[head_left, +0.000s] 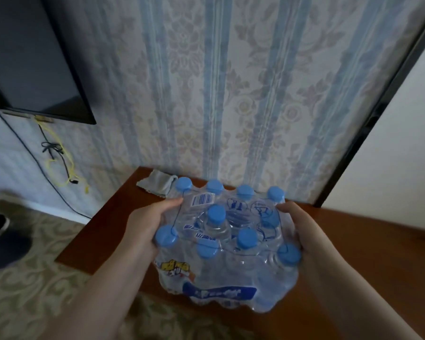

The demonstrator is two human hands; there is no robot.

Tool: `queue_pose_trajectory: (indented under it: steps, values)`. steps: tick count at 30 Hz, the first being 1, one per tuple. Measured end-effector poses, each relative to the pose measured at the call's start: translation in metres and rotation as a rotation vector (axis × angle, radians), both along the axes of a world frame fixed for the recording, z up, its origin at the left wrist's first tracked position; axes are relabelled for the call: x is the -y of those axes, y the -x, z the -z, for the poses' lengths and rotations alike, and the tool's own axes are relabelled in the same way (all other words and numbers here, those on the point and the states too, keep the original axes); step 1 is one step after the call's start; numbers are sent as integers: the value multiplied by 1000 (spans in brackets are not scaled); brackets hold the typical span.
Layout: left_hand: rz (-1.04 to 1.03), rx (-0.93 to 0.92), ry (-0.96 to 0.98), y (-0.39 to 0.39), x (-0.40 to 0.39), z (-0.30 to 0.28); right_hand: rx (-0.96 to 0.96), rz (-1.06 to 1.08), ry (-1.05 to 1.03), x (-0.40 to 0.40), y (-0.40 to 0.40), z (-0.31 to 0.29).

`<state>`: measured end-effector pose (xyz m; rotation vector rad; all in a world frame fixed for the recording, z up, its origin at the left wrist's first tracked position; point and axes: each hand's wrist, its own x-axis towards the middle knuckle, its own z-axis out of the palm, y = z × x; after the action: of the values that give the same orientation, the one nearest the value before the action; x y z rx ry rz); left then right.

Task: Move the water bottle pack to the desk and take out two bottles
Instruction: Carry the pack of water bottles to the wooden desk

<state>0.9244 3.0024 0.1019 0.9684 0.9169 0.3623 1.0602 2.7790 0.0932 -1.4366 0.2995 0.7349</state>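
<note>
I see left hand and right hand gripping the bottle pack sides, over the desk, fingers clamped on wrap.

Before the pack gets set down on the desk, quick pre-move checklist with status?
1. Left hand on the clear shrink-wrapped pack of blue-capped water bottles: ok, fingers pressed to its left side.
2. Right hand on the pack: ok, gripping its right side.
3. Pack over the brown wooden desk: ok.
4. Pack resting on the desk or in the air: cannot tell.
5. Grey cloth at the desk's far corner: cannot tell whether it touches the pack.
6. Wrap unopened: cannot tell; one cap stands high mid-pack.
</note>
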Motion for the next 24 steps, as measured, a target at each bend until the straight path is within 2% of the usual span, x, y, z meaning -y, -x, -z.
queue_pose_trajectory:
  steps: [14, 19, 24]
  values:
    - [50, -121, 13, -105, -134, 41, -47, 156, 72, -128, -88, 38]
    - [65, -194, 18, -118, -151, 69, -85, 205, 141, -144, -85, 70]
    - [111, -192, 54, -118, -162, 89, -106, 210, 133, -145, -86, 84]
